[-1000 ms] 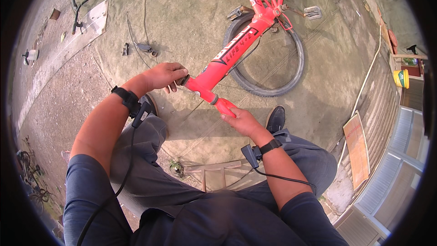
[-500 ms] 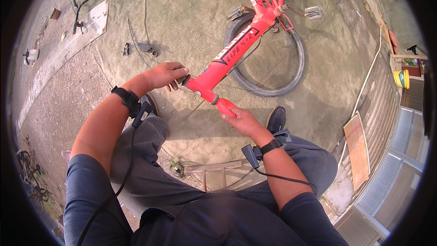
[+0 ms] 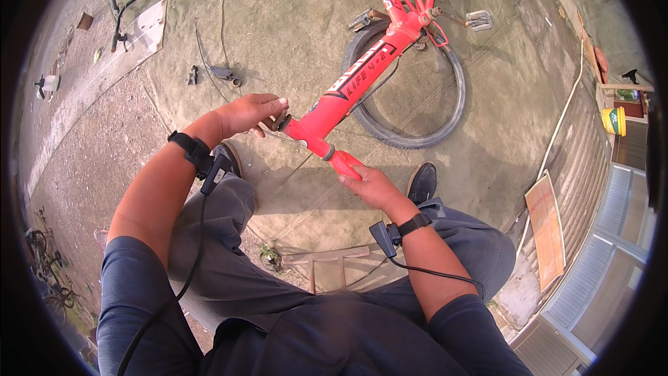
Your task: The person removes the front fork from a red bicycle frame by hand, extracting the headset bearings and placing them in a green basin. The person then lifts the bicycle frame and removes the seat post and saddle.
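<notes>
A red bicycle frame (image 3: 362,73) stretches from the top centre down toward me. At its near end the head tube lies slantwise between my two hands. My left hand (image 3: 250,115) is closed at the tube's left end, thumb and fingers pinched on a small black headset ring (image 3: 284,122). My fingers partly hide that ring. On the other side my right hand (image 3: 371,185) wraps round the red fork (image 3: 341,163), which projects from the tube past a grey ring (image 3: 328,152). A thin cable (image 3: 282,138) passes beneath my left hand to the tube.
A tyred wheel (image 3: 417,143) is under the frame, with a pedal (image 3: 479,20) beside it. Left on the ground are a black handlebar (image 3: 132,5) and a brake lever (image 3: 221,72). My shoes (image 3: 422,182) flank the fork. A yellow bucket (image 3: 614,120) is far right.
My left hand has shifted very slightly at the tube's end, with the fingers a little changed on the ring. My right hand and the frame look still.
</notes>
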Demonstrator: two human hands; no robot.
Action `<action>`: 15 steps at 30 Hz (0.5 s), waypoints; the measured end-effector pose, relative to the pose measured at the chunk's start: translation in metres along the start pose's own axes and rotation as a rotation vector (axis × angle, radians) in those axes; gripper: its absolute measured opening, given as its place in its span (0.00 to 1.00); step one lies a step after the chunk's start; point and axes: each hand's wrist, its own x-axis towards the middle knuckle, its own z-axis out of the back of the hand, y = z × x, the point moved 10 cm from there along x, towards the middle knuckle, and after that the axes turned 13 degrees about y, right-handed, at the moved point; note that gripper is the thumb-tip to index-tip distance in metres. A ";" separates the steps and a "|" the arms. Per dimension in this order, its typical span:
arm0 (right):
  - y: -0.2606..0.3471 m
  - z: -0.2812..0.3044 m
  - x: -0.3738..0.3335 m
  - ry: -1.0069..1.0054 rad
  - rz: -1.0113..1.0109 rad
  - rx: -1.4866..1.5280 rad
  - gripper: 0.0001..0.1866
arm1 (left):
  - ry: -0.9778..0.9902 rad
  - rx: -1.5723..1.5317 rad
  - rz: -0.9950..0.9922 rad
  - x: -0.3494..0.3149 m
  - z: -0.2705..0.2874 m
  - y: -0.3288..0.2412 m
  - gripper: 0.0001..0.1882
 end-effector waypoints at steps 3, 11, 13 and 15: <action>-0.002 -0.001 0.000 0.004 -0.021 0.026 0.20 | 0.109 0.010 0.150 0.003 -0.005 0.011 0.34; -0.004 0.000 0.005 0.015 0.033 -0.034 0.22 | 0.079 -0.038 0.071 0.007 -0.002 0.012 0.40; -0.006 -0.001 0.005 0.019 0.033 -0.032 0.22 | 0.126 -0.001 0.237 0.006 -0.003 0.029 0.40; -0.009 -0.002 0.006 0.028 0.014 -0.014 0.22 | 0.115 0.026 0.279 0.005 -0.002 0.034 0.40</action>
